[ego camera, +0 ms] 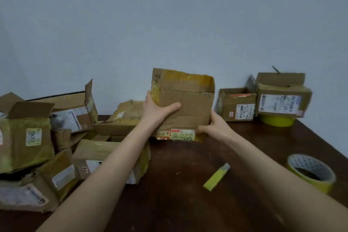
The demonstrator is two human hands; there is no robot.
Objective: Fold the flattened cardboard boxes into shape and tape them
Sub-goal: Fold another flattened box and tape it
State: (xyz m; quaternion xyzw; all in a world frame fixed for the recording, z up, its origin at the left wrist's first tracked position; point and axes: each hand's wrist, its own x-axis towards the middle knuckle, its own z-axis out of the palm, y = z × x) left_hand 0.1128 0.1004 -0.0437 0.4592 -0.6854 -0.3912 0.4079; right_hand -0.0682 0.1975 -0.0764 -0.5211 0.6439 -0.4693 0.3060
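Clamps upright box [185, 103] from both sides: left grip [158, 111] curled round its left edge, right grip [212, 125] pinching its lower-right corner.

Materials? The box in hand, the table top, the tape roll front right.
Box: cardboard, likely corrugated, matte brown, creased and torn at the edges, with old yellowish tape and paper labels. Table: dark brown, looks like wood or wood veneer, dull sheen; cannot tell which. Tape roll: glossy yellow plastic film, probably on a printed card core.
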